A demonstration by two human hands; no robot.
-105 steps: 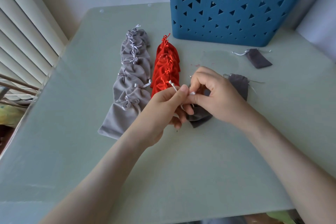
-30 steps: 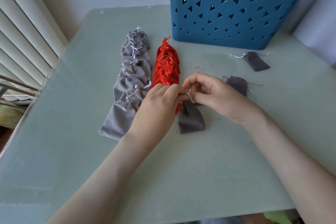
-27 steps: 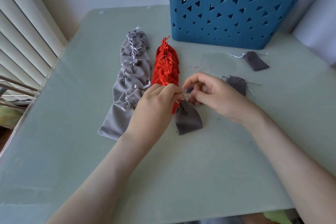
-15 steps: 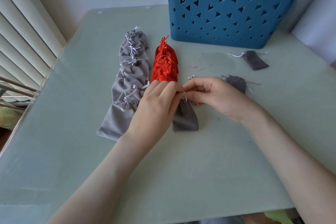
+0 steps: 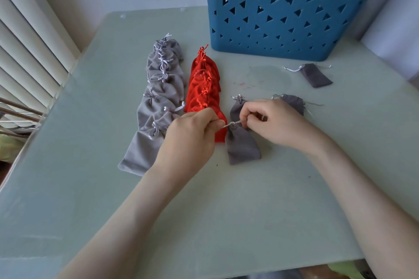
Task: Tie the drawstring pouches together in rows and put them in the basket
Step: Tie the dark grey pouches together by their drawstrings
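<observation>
A pale drawstring (image 5: 231, 124) is held taut at the centre of the frame. Its left end is pinched by the curled fingers of the left hand (image 5: 192, 133), and its right end by the curled fingers of the right hand (image 5: 278, 124). The cord is seen at the gathered neck of a dark grey pouch (image 5: 242, 147), which lies flat on the desk (image 5: 226, 210) just below the hands, its soft matte cloth flaring toward the bottom. A 2nd dark grey pouch (image 5: 237, 108) is laid touching it from above, with a small knot at its top. A 3rd dark grey pouch (image 5: 293, 102) is partly covered by the right hand, and a 4th (image 5: 316, 76) is found apart at the upper right, its cords spread loose. Left of centre, a row of light grey pouches (image 5: 158, 97) and a shorter row of red pouches (image 5: 204, 88) are laid side by side, each tied neck to neck. The blue basket (image 5: 283, 18), pierced with triangular holes, is set at the top of the frame.
</observation>
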